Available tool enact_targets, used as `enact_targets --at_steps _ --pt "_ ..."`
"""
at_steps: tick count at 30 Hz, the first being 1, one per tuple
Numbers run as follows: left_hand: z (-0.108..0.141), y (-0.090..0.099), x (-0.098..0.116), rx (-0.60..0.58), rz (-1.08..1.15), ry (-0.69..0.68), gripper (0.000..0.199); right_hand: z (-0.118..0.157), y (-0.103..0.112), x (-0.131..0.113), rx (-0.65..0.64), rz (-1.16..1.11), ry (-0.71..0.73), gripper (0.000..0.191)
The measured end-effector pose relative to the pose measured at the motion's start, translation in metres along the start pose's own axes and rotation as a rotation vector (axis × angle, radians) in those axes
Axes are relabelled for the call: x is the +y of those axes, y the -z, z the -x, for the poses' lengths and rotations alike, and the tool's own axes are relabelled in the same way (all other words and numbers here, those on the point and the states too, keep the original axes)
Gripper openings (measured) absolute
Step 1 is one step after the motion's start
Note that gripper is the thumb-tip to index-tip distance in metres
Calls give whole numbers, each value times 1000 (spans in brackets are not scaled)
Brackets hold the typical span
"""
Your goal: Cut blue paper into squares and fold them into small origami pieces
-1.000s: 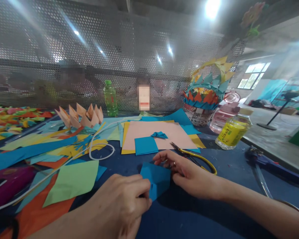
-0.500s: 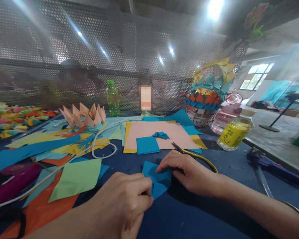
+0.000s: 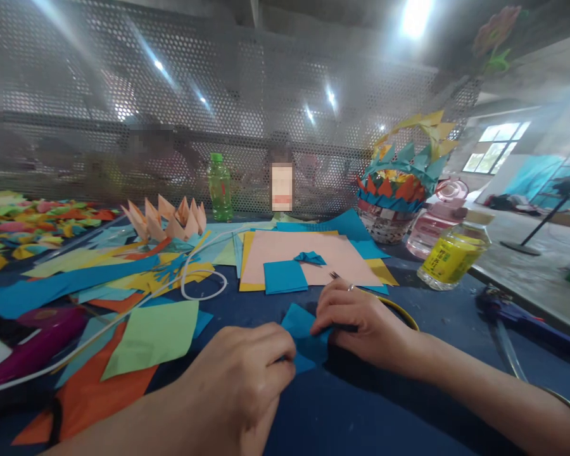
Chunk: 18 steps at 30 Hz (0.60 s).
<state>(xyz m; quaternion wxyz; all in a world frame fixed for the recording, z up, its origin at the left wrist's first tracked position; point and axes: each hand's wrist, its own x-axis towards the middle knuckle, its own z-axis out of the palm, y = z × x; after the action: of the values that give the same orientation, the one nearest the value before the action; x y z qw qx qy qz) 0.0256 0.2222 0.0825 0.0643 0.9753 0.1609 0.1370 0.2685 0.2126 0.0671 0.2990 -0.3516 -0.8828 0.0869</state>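
Left hand (image 3: 249, 373) is pinching the left edge of a blue paper (image 3: 308, 345), fingers narrow. Right hand (image 3: 363, 316) is gripping its right edge between thumb and fingers. Paper is lying low over the dark table (image 3: 351, 415). Farther, a blue square (image 3: 285, 278) is resting on a pink sheet (image 3: 261, 248). Far left, a peach paper ring (image 3: 167, 223) is standing; far right, a paper basket (image 3: 389, 221).

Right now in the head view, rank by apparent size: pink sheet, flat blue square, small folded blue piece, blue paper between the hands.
1. Pink sheet
2. Flat blue square and blue paper: unsure; latter nearer, partly covered
3. Folded blue piece
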Motion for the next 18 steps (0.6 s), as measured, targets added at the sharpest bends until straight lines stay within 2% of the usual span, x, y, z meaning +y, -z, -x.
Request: enact_targets --at_steps 4,7,12,18 --pt "2 -7 -1 107 -30 30 35 2 2 -8 31 293 69 23" --pt "4 -12 -2 78 -21 52 38 3 1 -12 13 354 108 25" --pt "3 -14 -4 13 -42 60 34 3 -1 -14 -66 231 144 22" --pt "3 -8 -2 -71 -53 75 38 1 4 -12 -207 -70 -30 33"
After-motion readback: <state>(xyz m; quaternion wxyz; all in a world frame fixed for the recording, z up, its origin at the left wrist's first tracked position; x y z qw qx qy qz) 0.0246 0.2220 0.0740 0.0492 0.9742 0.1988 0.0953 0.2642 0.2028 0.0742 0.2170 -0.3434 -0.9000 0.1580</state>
